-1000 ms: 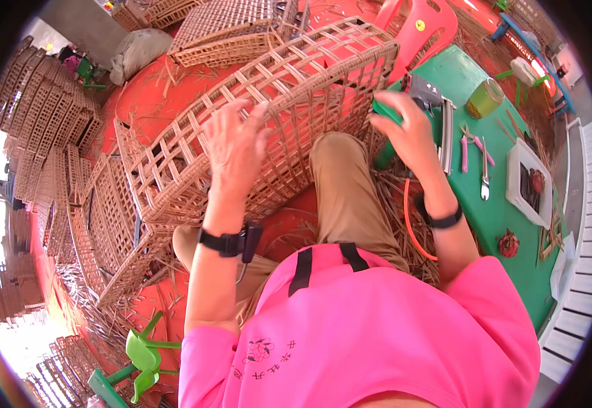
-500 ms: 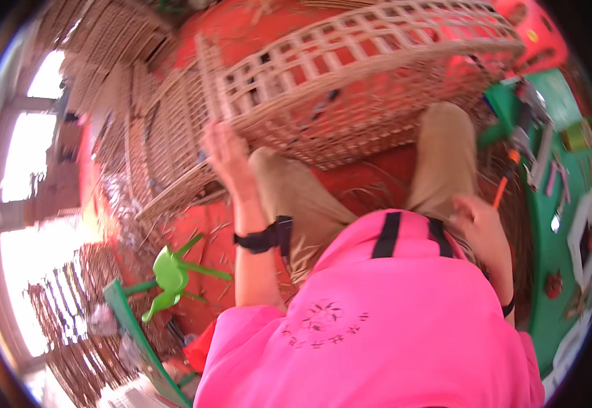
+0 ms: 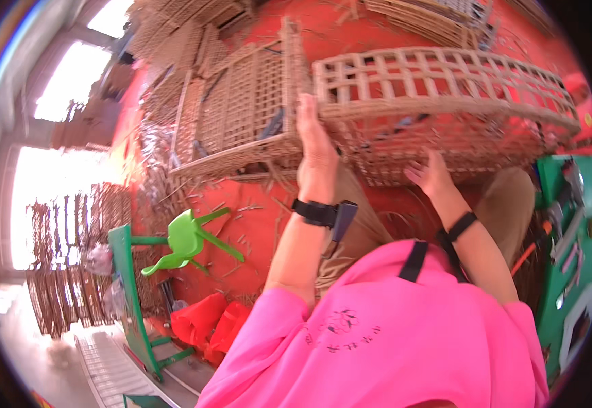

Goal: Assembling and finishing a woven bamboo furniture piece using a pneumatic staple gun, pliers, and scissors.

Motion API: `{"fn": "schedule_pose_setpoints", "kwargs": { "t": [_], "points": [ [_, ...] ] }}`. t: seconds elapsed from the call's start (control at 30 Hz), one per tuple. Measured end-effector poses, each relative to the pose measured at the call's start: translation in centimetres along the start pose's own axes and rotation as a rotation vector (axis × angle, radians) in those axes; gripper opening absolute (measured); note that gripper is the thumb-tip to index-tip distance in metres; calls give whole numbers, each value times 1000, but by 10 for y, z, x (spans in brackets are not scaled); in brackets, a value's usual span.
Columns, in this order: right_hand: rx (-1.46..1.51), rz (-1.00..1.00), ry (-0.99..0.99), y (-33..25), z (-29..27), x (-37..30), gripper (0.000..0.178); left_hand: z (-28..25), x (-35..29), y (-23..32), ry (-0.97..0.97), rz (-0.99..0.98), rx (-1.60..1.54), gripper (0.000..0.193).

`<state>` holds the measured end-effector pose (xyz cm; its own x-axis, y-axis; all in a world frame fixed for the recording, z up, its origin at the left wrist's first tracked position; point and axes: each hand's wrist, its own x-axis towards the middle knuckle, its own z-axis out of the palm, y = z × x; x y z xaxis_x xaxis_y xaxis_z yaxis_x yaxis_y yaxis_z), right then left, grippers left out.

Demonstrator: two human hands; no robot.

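Note:
A long woven wicker basket (image 3: 438,109) with an open lattice side lies across in front of my knees. My left hand (image 3: 317,153) is held flat with its fingers straight, against the basket's left end, where it meets another rectangular wicker piece (image 3: 241,102). Whether that hand touches both pieces I cannot tell. Below the basket's near side, my right hand (image 3: 433,175) has its fingers apart and holds nothing. Its fingertips are at the weave, but contact is not clear.
At the left are a small bright green stool (image 3: 185,238), a green bench (image 3: 129,292) and red bags (image 3: 207,326). A green table (image 3: 564,272) with tools stands at the right. More wicker panels (image 3: 425,24) lie at the back, and scraps litter the red floor (image 3: 255,224).
My right hand has moved from beside my right thigh forward to the basket. My left hand stays at the basket's left end. The whole view has swung toward the left.

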<state>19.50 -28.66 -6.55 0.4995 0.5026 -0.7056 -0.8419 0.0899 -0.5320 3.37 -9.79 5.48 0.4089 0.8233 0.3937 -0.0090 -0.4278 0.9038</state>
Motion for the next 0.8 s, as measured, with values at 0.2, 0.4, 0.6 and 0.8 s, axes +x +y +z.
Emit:
{"fn": "schedule_pose_setpoints", "kwargs": {
  "t": [0.2,0.4,0.6,0.8],
  "points": [
    [44,47,-57,-22,45,-1,38,28,30,49,110,-423,-780,72],
    [220,-4,-7,-99,59,-45,28,55,45,116,-136,-294,-693,60],
    [240,15,-231,-174,69,-129,40,94,55,242,-298,59,-424,62],
    [352,112,-603,-204,58,-156,50,100,54,308,-240,655,-223,79]
  ]
}}
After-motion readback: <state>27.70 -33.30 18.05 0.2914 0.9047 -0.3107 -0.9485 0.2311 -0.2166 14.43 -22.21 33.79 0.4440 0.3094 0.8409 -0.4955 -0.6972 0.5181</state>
